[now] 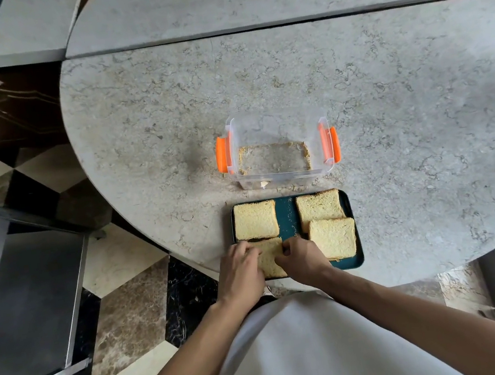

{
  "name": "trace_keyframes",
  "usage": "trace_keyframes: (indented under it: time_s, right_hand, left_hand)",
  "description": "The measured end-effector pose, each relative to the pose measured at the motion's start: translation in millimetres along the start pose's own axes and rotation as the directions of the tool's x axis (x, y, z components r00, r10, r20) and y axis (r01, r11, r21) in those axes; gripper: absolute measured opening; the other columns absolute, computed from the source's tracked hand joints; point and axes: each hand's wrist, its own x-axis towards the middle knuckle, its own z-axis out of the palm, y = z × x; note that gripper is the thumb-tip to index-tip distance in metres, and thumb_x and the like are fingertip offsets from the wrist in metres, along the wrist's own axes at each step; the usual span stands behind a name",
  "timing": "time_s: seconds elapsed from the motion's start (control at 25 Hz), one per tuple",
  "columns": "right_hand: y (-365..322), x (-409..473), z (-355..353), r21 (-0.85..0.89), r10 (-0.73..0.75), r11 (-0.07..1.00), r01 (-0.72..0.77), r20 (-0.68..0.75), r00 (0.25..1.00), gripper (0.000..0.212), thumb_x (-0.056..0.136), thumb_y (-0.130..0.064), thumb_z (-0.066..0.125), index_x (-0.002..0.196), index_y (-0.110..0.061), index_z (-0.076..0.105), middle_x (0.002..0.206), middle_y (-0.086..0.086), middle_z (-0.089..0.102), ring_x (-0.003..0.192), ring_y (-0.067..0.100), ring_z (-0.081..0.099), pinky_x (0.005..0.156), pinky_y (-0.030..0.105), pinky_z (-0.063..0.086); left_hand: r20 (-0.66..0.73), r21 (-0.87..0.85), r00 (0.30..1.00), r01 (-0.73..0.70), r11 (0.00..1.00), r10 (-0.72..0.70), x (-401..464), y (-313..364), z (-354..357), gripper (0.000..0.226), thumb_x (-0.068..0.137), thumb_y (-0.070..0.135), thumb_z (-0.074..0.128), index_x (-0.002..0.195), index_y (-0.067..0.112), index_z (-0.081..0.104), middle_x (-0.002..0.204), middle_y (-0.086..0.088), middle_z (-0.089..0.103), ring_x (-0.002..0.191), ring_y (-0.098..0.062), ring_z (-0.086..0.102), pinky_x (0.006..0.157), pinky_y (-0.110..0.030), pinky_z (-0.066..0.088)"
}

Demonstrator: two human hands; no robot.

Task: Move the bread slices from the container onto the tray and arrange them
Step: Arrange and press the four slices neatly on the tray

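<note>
Left hand (240,264) and right hand (301,259) press fingertips onto the bread slice (270,258) between them on the tray (288,216). Light, soft and crumbly, it likely wants gentle edge holds.

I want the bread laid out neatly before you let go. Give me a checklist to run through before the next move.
1. Clear container emptied of slices: ok, only crumbs visible.
2. Teal tray fully on the stone table: ok.
3. Left hand and right hand both on the near-left slice: ok.
4. Right-side slices apart: not ok, near-right slice overlaps far-right slice.
5. Near-left slice square to far-left slice: cannot tell, hands cover it.
</note>
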Motion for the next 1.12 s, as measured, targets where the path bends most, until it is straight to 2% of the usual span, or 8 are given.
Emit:
trace_keyframes:
  time_s: [0.24, 0.48, 0.56, 0.64, 0.72, 0.84, 0.96, 1.12]
  right_hand:
    - [-6.5, 1.5, 1.4, 0.009, -0.023, 1.0, 0.023, -0.002, 1.0, 0.025, 0.084, -0.026, 0.053, 0.061, -0.016, 0.047, 0.064, 0.003, 0.054, 0.057, 0.019, 0.045, 0.044, 0.028, 0.027]
    - [1.5, -2.6, -9.6, 0.076, -0.073, 0.994, 0.076, -0.043, 0.996, 0.026, 0.084, -0.022, 0.052, 0.06, -0.013, 0.053, 0.053, -0.003, 0.052, 0.049, 0.016, 0.042, 0.04, 0.021, 0.031]
    - [8.3, -4.5, -20.4, 0.123, -0.074, 0.988, 0.09, -0.13, 0.989, 0.018, 0.085, -0.019, 0.053, 0.077, -0.007, 0.065, 0.068, 0.0, 0.063, 0.058, 0.018, 0.05, 0.05, 0.026, 0.037]
    - [10.0, -5.0, -30.9, 0.183, -0.062, 0.977, 0.105, -0.228, 0.972, 0.019, 0.086, -0.018, 0.055, 0.095, -0.012, 0.071, 0.086, 0.0, 0.071, 0.069, 0.016, 0.061, 0.056, 0.023, 0.043]
    - [17.9, -5.3, -46.3, 0.205, -0.043, 0.971, 0.121, -0.35, 0.936, 0.021, 0.085, -0.017, 0.056, 0.1, -0.013, 0.071, 0.092, 0.001, 0.071, 0.077, 0.018, 0.064, 0.061, 0.022, 0.046]
    - [36.8, 0.5, -65.2, 0.17, 0.035, 0.984, 0.049, -0.461, 0.887, 0.032, 0.087, -0.017, 0.058, 0.116, -0.008, 0.068, 0.113, 0.01, 0.064, 0.098, 0.026, 0.062, 0.087, 0.034, 0.051]
    - [51.3, 4.5, -78.8, 0.1, 0.091, 0.994, -0.051, -0.442, 0.892, 0.045, 0.089, -0.019, 0.057, 0.132, -0.005, 0.058, 0.129, 0.018, 0.056, 0.118, 0.035, 0.049, 0.103, 0.041, 0.041]
    - [54.1, 8.8, -87.8, -0.04, 0.018, 0.999, -0.033, -0.349, 0.937, 0.062, 0.088, -0.022, 0.057, 0.146, -0.007, 0.041, 0.143, 0.015, 0.048, 0.127, 0.037, 0.04, 0.106, 0.047, 0.04]
  left_hand:
    - [0.012, 0.057, 0.998, 0.062, 0.996, -0.062, -0.3, -3.3, -2.8, 0.039, 0.086, 0.014, 0.055, 0.123, 0.019, 0.063, 0.124, 0.001, 0.057, 0.119, -0.021, 0.048, 0.1, -0.042, 0.036]
    - [0.005, -0.015, 0.996, 0.084, 0.996, -0.084, 6.1, 2.3, -4.5, 0.035, 0.089, 0.018, 0.054, 0.123, 0.018, 0.063, 0.122, -0.001, 0.06, 0.117, -0.023, 0.05, 0.1, -0.042, 0.038]
    - [0.001, -0.076, 0.999, 0.053, 0.996, -0.053, 14.6, 8.6, -5.1, 0.033, 0.088, 0.015, 0.055, 0.12, 0.013, 0.065, 0.121, -0.003, 0.063, 0.115, -0.023, 0.054, 0.1, -0.04, 0.04]
    - [-0.002, -0.187, 0.998, 0.062, 0.98, -0.064, 22.1, 13.5, -5.9, 0.033, 0.088, 0.011, 0.055, 0.119, 0.011, 0.065, 0.121, -0.004, 0.066, 0.114, -0.023, 0.058, 0.099, -0.039, 0.045]
    - [0.038, -0.289, 0.996, 0.092, 0.953, -0.084, 34.8, 26.9, -5.3, 0.033, 0.089, 0.011, 0.055, 0.12, 0.012, 0.065, 0.123, -0.001, 0.066, 0.112, -0.019, 0.061, 0.097, -0.037, 0.049]
    - [0.124, -0.417, 0.984, 0.167, 0.893, -0.127, 58.5, 50.7, -2.4, 0.037, 0.091, 0.01, 0.055, 0.126, 0.013, 0.062, 0.125, -0.002, 0.067, 0.107, -0.016, 0.063, 0.09, -0.028, 0.049]
    - [0.243, -0.507, 0.955, 0.275, 0.817, -0.17, 81.2, 72.6, -0.1, 0.044, 0.092, 0.012, 0.055, 0.135, 0.015, 0.054, 0.133, -0.003, 0.063, 0.107, -0.016, 0.062, 0.086, -0.026, 0.048]
    - [0.306, -0.498, 0.921, 0.37, 0.785, -0.24, 99.3, 86.9, 6.2, 0.047, 0.089, 0.018, 0.058, 0.136, 0.016, 0.052, 0.13, -0.001, 0.063, 0.108, -0.018, 0.059, 0.085, -0.029, 0.045]
